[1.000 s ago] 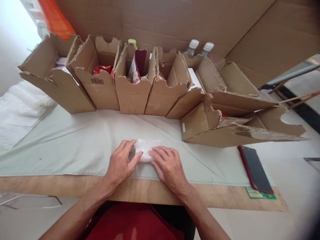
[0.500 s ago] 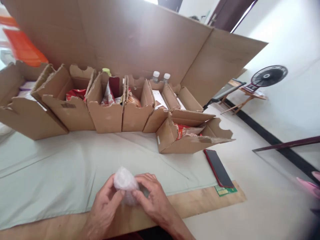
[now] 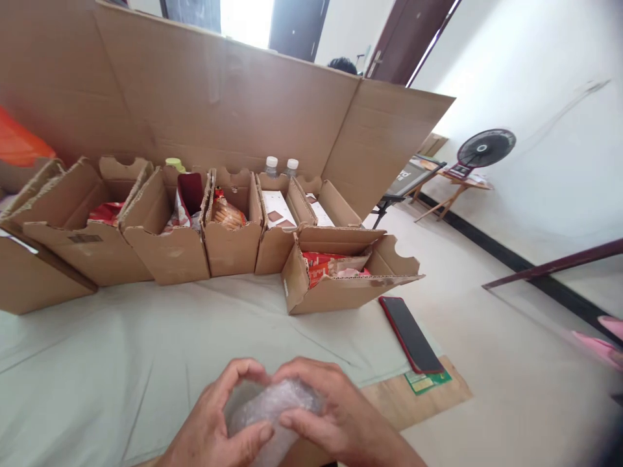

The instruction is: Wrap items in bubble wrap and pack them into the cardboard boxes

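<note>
A crumpled, translucent plastic bundle (image 3: 280, 410) is held low at the front edge of the table, close to me. What is inside it, if anything, I cannot make out. My left hand (image 3: 219, 415) curls round its left side, thumb on the near face and fingers arched over the top. On the other side my right hand (image 3: 333, 412) grips it with fingers over the top and the thumb pressing from the front. The index fingers of both hands almost meet above the bundle. Its lower part runs out of the picture.
Cardboard bins (image 3: 233, 250) holding red packets, white boxes and other packages line the back, before a tall cardboard screen (image 3: 233, 84). Another bin (image 3: 335, 295) with red packets stands crosswise at right. A phone (image 3: 411, 334) rests over a green card (image 3: 428, 383) on the cloth-covered table's right edge.
The view has turned to the right. Both hands have come lower in the picture with the plastic bundle, and their fingers now arch over its top.
</note>
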The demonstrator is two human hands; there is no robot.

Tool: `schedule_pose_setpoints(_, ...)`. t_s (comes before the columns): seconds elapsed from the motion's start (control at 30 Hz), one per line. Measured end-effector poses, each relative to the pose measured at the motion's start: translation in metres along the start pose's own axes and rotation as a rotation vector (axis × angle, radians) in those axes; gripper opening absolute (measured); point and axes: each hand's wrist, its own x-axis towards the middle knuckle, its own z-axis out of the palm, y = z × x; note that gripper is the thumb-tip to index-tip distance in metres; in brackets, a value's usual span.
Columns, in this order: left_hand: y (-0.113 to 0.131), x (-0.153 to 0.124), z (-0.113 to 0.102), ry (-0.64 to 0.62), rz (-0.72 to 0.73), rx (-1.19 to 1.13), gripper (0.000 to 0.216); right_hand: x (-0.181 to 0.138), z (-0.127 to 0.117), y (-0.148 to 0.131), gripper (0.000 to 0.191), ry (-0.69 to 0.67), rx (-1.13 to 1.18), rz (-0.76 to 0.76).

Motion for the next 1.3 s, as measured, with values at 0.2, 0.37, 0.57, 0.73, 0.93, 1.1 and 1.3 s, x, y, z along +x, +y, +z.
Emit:
schedule_pose_setpoints(0.2, 0.047, 0.066, -0.010, 0.277, 0.407, 0.320, 0.048, -0.025, -0.112, -0.011, 0.025, 0.673, -0.158, -0.070)
schedule_pose_setpoints(0.37, 0.069, 0.135, 0.015, 0.211, 0.608, 0.470, 0.043, 0.009, -0.172, -0.026, 0.028, 1.027, -0.201, -0.115)
schedule_pose_setpoints(0.57, 0.053, 0.141, 0.038, 0.217, 0.651, 0.328, 0.014, 0.056, -0.180, -0.011, 0.031, 0.661, -0.234, -0.181)
schedule_pose_setpoints(0.73, 0.048, 0.133, 0.045, 0.266, 0.657, 0.316, 0.019, 0.081, -0.165, 0.000, 0.018, 0.270, -0.403, -0.149)
schedule_pose_setpoints(0.93, 0.048, 0.141, 0.046, 0.294, 0.658, 0.304, 0.021, 0.103, -0.170, 0.004, 0.021, -0.077, -0.541, -0.104)
schedule_pose_setpoints(1.1, 0.046, 0.143, 0.046, 0.307, 0.677, 0.281, 0.021, 0.111, -0.178, 0.003, 0.024, -0.250, -0.533, -0.087)
schedule_pose_setpoints(1.3, 0.045, 0.142, 0.048, 0.307, 0.659, 0.281, 0.020, 0.119, -0.156, 0.008, 0.020, -0.275, -0.613, -0.073)
